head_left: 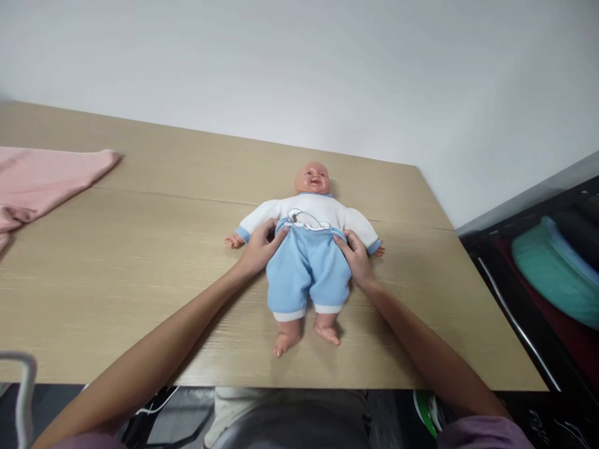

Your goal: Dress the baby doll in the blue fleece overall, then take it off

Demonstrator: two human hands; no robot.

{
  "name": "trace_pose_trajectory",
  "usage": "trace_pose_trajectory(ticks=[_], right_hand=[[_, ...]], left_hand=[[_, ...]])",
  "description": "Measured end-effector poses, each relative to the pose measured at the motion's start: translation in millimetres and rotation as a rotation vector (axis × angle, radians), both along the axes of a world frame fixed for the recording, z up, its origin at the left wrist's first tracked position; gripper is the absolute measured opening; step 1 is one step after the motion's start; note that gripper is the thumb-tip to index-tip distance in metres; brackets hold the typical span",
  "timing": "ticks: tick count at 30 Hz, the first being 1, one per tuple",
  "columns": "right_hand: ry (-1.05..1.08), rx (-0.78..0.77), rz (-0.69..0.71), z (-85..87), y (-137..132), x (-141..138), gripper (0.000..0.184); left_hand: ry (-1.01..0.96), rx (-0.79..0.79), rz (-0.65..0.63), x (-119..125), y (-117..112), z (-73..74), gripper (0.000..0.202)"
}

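Note:
A baby doll [312, 178] lies on its back on the wooden table, its head toward the wall and its bare feet toward me. It wears a white top [299, 206] with blue cuffs and light blue pants [306, 262] with white hems. My left hand [266, 242] grips the waistband at one side, thumb on top. At the other side of the waistband, my right hand [354, 252] pinches the cloth between thumb and fingers. The pants reach up over the lower part of the top. Some of my fingers are hidden behind the cloth.
A pink cloth [47, 178] lies on the table [163, 249] at the far left. Beyond the table's right edge stands a dark rack holding a teal item [552, 268]. A white curved tube [25, 393] rises at the lower left. A white wall [281, 68] backs the table.

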State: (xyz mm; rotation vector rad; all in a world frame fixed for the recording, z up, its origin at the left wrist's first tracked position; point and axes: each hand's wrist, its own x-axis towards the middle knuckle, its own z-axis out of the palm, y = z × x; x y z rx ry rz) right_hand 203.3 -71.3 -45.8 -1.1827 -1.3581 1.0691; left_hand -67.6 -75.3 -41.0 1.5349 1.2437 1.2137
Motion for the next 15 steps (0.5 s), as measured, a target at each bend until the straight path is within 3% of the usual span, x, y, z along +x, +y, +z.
trace_pose_trajectory(ticks=[4, 9, 12, 15], right_hand=[[0.095, -0.139, -0.056, -7.4, -15, 9, 0.024], [0.209, -0.234, -0.006, -12.4, -12, 12, 0.026], [0.242, -0.218, 0.074, -7.4, 0, 14, 0.033], [0.150, -0.107, 0.123, -3.0, 5, 20, 0.028]], left_hand=[[0.082, -0.073, -0.023, -8, -6, 1.4, 0.036], [-0.199, -0.217, -0.043, -8, -9, 1.1, 0.033], [-0.367, -0.227, -0.067, -6, -5, 1.6, 0.045], [-0.398, -0.176, -0.065, -5, -2, 1.1, 0.054]])
